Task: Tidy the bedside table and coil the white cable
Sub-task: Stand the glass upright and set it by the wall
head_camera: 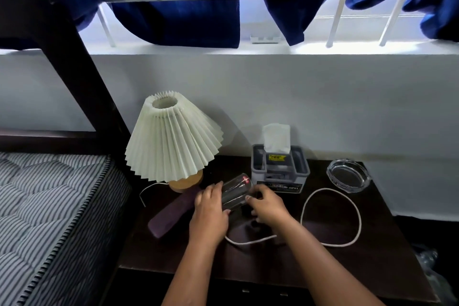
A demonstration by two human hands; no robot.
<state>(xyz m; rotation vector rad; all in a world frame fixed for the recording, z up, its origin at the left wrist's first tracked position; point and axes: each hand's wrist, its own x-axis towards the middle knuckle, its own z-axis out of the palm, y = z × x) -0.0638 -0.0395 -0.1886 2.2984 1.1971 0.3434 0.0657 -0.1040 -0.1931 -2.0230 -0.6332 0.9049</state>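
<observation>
A clear drinking glass [234, 191] is tilted on its side just above the dark bedside table [387, 256]. My left hand [208, 211] grips its left side and my right hand [267, 206] holds its right side. The white cable [357, 208] lies in one loose loop on the table to the right of my right hand, its end running under my wrists. A purple cloth-covered object [171, 213] lies flat to the left of my left hand.
A lamp with a pleated cream shade [171, 139] stands at the back left, its thin cord [146, 190] trailing left. A grey tissue holder [279, 169] sits at the back middle, a glass ashtray [347, 175] at the back right. A striped mattress [49, 218] borders the left.
</observation>
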